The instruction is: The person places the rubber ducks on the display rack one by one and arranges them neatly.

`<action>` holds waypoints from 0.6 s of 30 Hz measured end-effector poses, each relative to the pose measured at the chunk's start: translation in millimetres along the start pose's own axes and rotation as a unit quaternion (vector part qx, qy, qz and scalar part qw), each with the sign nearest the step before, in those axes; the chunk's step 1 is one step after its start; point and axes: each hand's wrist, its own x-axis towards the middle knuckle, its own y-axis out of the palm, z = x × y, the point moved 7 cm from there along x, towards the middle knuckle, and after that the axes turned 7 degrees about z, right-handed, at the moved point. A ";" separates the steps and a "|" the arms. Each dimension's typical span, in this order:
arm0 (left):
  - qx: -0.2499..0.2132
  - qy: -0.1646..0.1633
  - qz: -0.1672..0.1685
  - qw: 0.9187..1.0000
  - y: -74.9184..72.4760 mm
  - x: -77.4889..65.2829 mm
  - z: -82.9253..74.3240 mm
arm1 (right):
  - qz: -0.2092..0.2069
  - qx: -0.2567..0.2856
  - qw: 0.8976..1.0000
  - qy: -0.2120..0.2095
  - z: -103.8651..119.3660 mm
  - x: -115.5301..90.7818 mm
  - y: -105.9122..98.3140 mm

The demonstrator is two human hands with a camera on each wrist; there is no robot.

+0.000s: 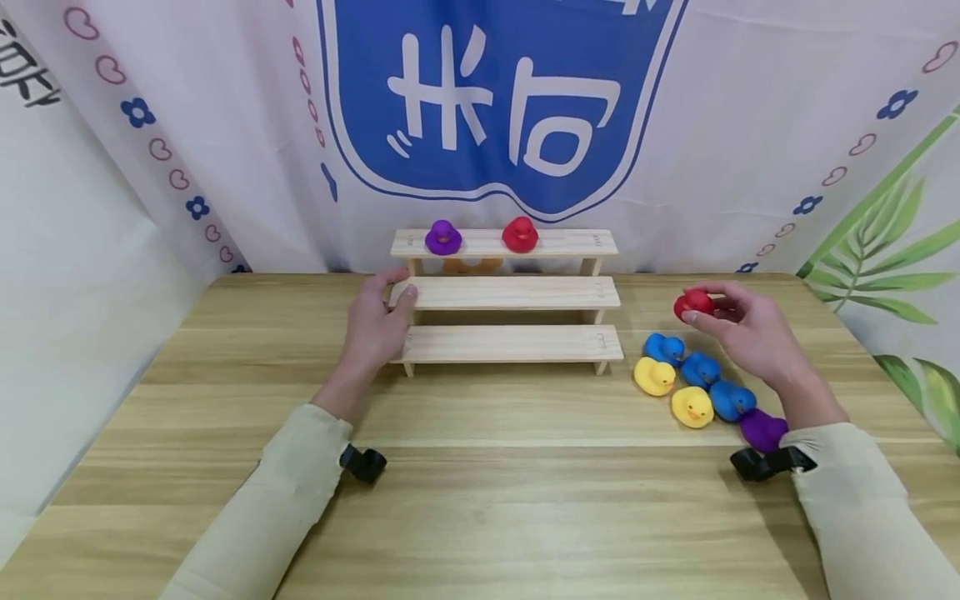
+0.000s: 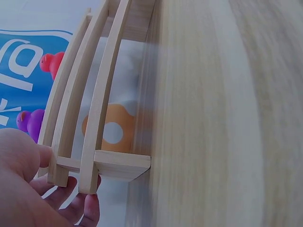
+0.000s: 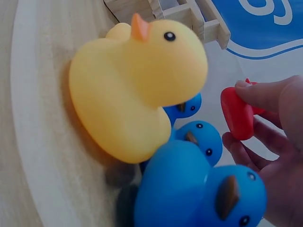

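A three-tier wooden display stand (image 1: 517, 293) stands at the back of the table. My left hand (image 1: 372, 321) grips its left end at the middle tier; in the left wrist view the thumb and fingers wrap the plank ends. A purple rubber duck (image 1: 442, 239) and a red rubber duck (image 1: 521, 236) sit on the top tier. To the right of the stand, my right hand (image 1: 761, 337) pinches another red rubber duck (image 3: 236, 113) between thumb and fingers, above the table behind the loose ducks.
Several blue rubber ducks (image 1: 701, 369), two yellow rubber ducks (image 1: 692, 407) and a purple rubber duck (image 1: 762, 430) cluster on the wooden table (image 1: 480, 517) below my right hand. A white printed curtain (image 1: 262, 167) hangs right behind the stand.
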 end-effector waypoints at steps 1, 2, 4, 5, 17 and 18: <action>0.001 0.000 0.000 1.000 0.7 -0.1 -0.6 | -0.002 0.003 1.000 -0.001 1.3 -0.6 -0.7; 0.001 0.000 -0.001 1.000 1.2 -0.3 -0.9 | -0.006 0.007 1.000 -0.004 2.6 -1.1 -1.3; 0.001 -0.003 0.000 1.000 1.2 -0.7 -0.1 | -0.010 0.013 1.000 -0.009 5.5 -1.6 -1.1; 0.000 -0.005 0.001 1.000 0.9 -1.0 0.6 | -0.014 0.015 1.000 -0.012 6.9 -1.4 -0.5; -0.009 0.006 0.002 1.000 1.1 0.6 1.6 | -0.059 0.044 0.996 -0.045 26.1 7.4 5.3; -0.010 0.007 0.003 1.000 1.4 0.7 1.1 | -0.063 0.049 0.996 -0.050 29.4 8.8 5.2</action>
